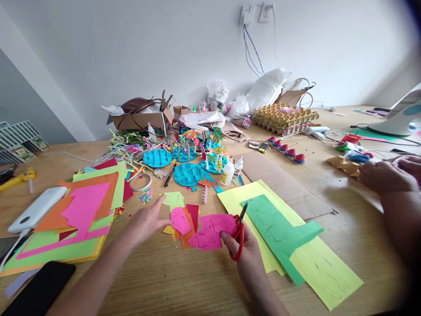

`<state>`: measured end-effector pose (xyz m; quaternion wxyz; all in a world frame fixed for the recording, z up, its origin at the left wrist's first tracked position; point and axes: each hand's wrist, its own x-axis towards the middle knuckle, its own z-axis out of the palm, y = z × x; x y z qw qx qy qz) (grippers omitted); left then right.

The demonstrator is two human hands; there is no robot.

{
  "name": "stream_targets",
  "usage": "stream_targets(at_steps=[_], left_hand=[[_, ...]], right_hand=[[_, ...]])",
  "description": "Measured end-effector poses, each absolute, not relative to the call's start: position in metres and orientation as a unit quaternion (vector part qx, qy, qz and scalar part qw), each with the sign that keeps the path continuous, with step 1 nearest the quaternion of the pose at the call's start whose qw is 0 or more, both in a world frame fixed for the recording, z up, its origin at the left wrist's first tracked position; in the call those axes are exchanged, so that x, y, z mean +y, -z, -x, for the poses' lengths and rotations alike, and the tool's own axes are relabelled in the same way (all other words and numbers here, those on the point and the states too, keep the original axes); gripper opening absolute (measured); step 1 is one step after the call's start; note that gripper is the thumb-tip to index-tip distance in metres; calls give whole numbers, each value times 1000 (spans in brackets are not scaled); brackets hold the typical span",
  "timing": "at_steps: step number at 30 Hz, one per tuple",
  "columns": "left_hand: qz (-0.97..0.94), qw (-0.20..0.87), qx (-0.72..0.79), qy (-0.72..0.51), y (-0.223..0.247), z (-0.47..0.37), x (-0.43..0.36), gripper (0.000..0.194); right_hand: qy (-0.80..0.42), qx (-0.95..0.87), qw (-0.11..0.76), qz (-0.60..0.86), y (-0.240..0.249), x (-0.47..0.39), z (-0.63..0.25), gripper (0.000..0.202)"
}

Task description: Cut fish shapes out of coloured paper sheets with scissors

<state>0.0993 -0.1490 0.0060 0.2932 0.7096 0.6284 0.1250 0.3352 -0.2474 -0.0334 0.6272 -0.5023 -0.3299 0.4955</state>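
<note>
My right hand [247,250] is closed around red-handled scissors [241,239], their dark blades pointing up and away. Pinched under the same thumb is pink paper [210,232] with fish drawn on it in pencil. My left hand [148,221] is open, thumb and fingers apart, its fingertips beside a light green paper fish [174,199]. Close by lies a smaller pink paper piece [180,220] with a drawn fish, over orange, red and yellow scraps [188,219]. Right of my right hand, green paper [269,224] with pencil fish rests on yellow sheets [230,198].
Coloured paper sheets [87,204] are stacked at left, near a black phone [42,285] and white power bank [37,208]. Blue egg-carton pieces with paper decorations [189,173] and glue bottles [227,172] stand mid-table. At far right, another person's hands [388,175] work.
</note>
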Motion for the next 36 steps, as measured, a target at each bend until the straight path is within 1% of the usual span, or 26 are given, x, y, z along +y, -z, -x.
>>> stream_targets(at_steps=[2, 4, 6, 10, 11, 13, 17, 21, 23, 27, 30, 36], left_hand=[[-713, 300, 619, -135, -14, -98, -154, 57], [-719, 311, 603, -151, -20, -102, -164, 45], [-724, 346, 570, -175, -23, -111, -178, 39], [-653, 584, 413, -251, -24, -133, -208, 42], [-621, 626, 390, -264, -25, -137, -213, 43], [-571, 668, 372, -297, -27, -143, -218, 41], [-548, 672, 370, -332, -35, -146, -212, 31], [-583, 631, 404, -314, -35, -143, -204, 16], [-580, 615, 425, -324, -33, -143, -203, 12], [-533, 596, 441, -408, -30, -141, -206, 15], [-480, 597, 442, -467, -28, -142, -209, 21], [-413, 619, 431, -511, -26, -150, -215, 27]], right_hand=[[-509, -319, 629, 493, 30, -248, -334, 30], [-533, -297, 634, 476, 26, -248, -332, 26], [-553, -272, 641, 457, 22, -247, -330, 23], [-569, -252, 656, 428, 14, -246, -322, 23], [-571, -255, 655, 424, 12, -246, -320, 23], [-578, -267, 649, 417, 9, -245, -316, 23], [-612, -316, 602, 404, -1, -243, -314, 24], [-653, -380, 529, 386, -13, -237, -314, 28], [-650, -400, 520, 383, -17, -234, -314, 29], [-611, -406, 536, 418, -15, -234, -312, 26], [-615, -407, 528, 421, -8, -240, -307, 26], [-631, -377, 539, 412, -3, -243, -299, 30]])
